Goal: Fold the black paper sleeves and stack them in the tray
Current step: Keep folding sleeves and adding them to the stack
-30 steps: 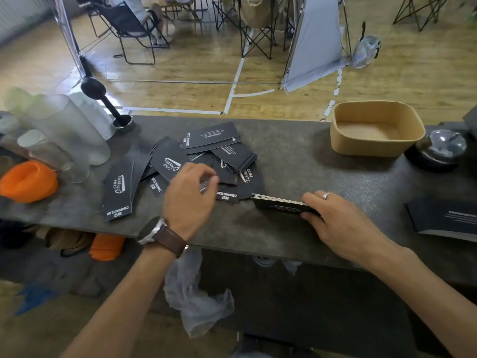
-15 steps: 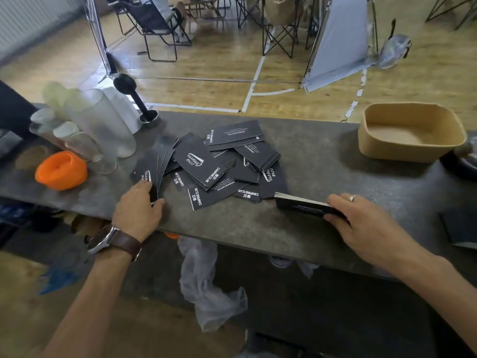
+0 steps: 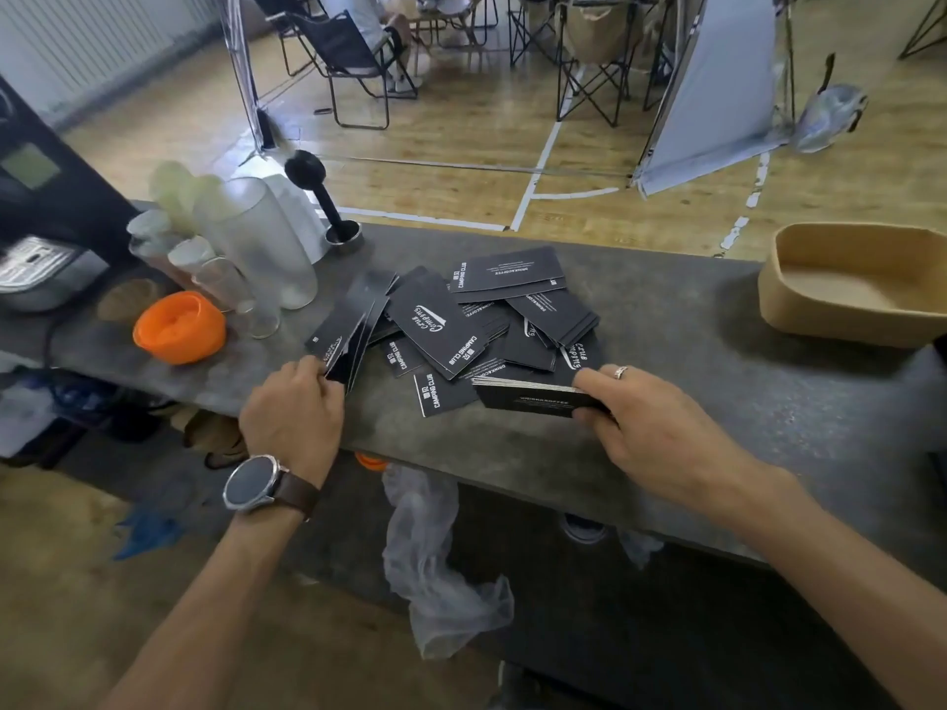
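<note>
Right hand [image 3: 651, 427] is pinching a squared stack [image 3: 533, 397] of black sleeves at the counter's [image 3: 692, 325] near edge, probably keeping finished ones aligned. Left hand [image 3: 294, 417] is gripping a fanned bunch [image 3: 348, 330] left of the loose pile [image 3: 481, 320]. Matte black sleeves carrying white print. Tray [image 3: 856, 284] sitting far right of pile, nothing visible inside.

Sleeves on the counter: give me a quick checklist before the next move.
1. Right hand holds the gathered stack: ok.
2. Left hand has a grip on the fanned sleeves: ok.
3. Tray within view, nothing seen inside: ok.
4. Loose pile fully gathered: not ok.
5. Sleeves in the stack folded properly: cannot tell.
</note>
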A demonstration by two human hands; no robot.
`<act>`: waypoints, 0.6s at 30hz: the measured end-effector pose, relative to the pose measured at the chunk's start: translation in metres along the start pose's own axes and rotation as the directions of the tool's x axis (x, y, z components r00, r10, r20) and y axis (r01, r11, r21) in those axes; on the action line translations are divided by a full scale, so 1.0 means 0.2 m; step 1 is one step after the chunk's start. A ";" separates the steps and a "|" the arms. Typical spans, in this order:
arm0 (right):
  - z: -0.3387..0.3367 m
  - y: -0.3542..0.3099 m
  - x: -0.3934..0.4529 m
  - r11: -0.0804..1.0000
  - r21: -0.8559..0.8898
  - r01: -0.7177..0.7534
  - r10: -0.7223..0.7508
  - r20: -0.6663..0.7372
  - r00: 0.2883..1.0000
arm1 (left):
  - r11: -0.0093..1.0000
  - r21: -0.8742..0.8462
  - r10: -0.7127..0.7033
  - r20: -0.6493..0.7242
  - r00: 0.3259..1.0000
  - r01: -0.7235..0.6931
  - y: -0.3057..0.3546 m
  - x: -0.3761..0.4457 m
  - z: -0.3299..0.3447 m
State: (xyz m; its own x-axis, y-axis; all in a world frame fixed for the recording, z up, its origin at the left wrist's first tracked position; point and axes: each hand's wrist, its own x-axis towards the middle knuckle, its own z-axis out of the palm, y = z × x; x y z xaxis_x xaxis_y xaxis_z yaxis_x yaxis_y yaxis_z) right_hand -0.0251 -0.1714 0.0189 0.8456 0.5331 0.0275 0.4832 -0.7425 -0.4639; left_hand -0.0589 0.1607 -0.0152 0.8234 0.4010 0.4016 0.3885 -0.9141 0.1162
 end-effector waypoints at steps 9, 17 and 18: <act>0.16 -0.21 0.24 0.997 -0.032 0.070 -0.068 0.051 0.996 | 0.974 -0.202 -0.071 0.151 0.986 0.101 -0.10 0.00 0.08; 0.27 -0.36 0.37 0.998 -0.041 0.056 -0.055 0.022 0.998 | 0.969 -0.178 -0.146 0.151 0.978 0.173 -0.10 0.03 0.04; 0.28 -0.37 0.37 0.998 -0.036 0.048 -0.047 0.018 0.999 | 0.969 -0.173 -0.155 0.126 0.980 0.176 -0.10 0.02 0.03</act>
State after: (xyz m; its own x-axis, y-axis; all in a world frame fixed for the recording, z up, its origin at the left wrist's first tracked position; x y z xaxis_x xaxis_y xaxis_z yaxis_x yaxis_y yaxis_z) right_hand -0.0113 -0.0551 0.0062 0.8176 0.5748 0.0332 0.5308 -0.7302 -0.4303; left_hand -0.0602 0.1819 -0.0214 0.7986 0.5425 0.2606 0.4497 -0.8256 0.3407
